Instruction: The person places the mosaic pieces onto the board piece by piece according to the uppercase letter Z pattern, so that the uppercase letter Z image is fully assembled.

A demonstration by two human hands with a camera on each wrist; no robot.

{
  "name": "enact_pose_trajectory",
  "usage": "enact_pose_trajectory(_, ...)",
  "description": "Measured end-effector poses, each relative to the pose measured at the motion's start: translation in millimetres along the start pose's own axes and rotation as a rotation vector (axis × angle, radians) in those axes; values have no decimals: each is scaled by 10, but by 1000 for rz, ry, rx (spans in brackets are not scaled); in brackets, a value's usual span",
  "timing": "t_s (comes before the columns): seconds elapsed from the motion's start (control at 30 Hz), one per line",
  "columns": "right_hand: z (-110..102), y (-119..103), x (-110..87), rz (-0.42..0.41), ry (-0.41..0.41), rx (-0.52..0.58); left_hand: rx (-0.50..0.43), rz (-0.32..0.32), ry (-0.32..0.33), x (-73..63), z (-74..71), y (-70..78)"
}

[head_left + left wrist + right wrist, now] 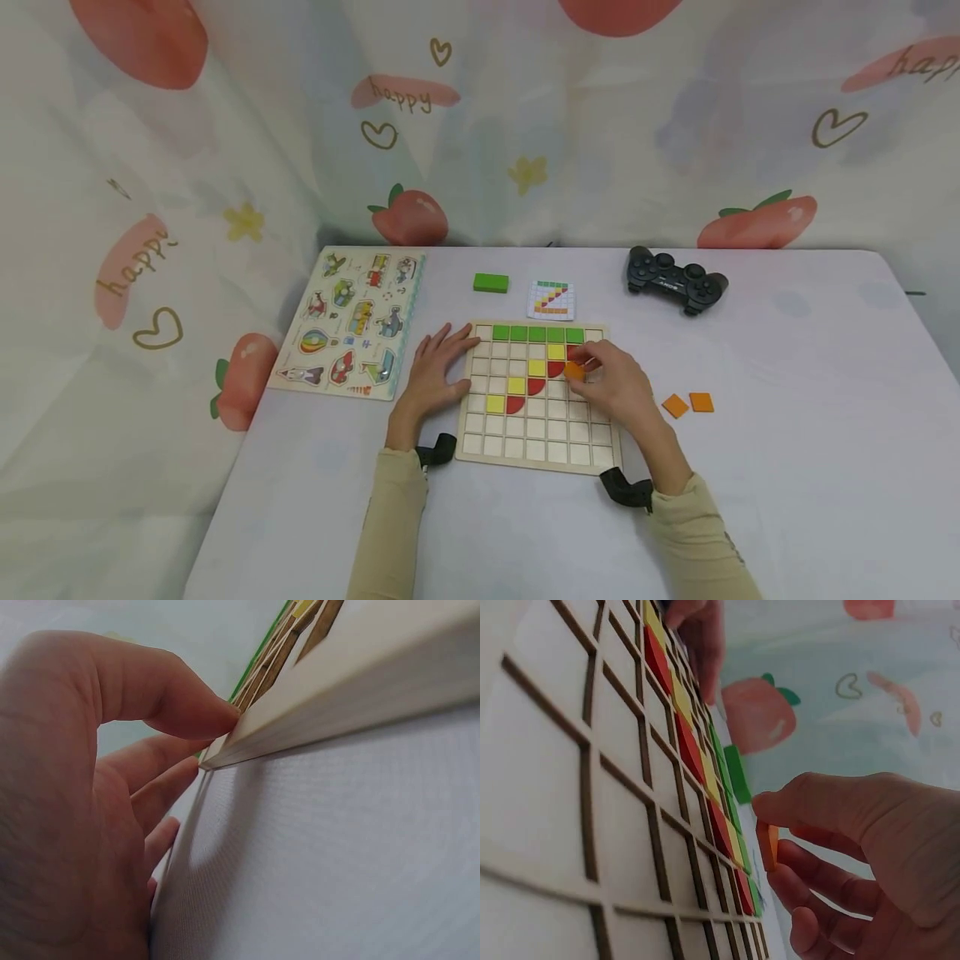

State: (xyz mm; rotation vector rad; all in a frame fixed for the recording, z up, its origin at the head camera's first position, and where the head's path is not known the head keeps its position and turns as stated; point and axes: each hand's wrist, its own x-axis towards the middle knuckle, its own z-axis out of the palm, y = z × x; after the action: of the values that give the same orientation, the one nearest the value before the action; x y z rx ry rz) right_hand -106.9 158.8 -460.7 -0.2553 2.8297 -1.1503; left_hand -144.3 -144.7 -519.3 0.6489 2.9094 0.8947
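A wooden grid board lies on the table, with a row of green tiles near its far edge. Yellow tiles and red quarter-round tiles step diagonally across its cells. My right hand pinches an orange tile between thumb and fingers, held above the board's right part. The left hand rests at the board's left edge, thumb and fingertips touching the rim and fingers fairly straight.
Two orange tiles lie right of the board. Behind it are a green block and a small pattern card. A black game controller stands at the back right, a picture puzzle board at the left.
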Motion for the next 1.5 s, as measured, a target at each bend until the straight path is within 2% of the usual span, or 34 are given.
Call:
enact_pose_trajectory(0.27,348,-220,-40,-216,12,37,-9,8,5,20,6,7)
enact_pose_trajectory(0.43,523,-349,-68,-328,-23,24,1,2,4,13,2,3)
enact_pose_trajectory(0.6,687,-451,-119,-377,-93,-21,8,-12,3,-8,3,-6)
enact_pose_trajectory(0.8,790,-506,-169,-447,-137,-104,-4,1,10,1,17,-20)
enact_pose_trajectory(1.03,808,-499,-175,-455,-151,-148,-2,2,12,4,32,-28)
enact_pose_trajectory(1.3,804,-476,-173,-459,-133,-111,0,-1,13,4,28,-24)
enact_pose_trajectory(1.5,771,-487,-172,-426,-151,-94,13,-5,6,10,26,-28)
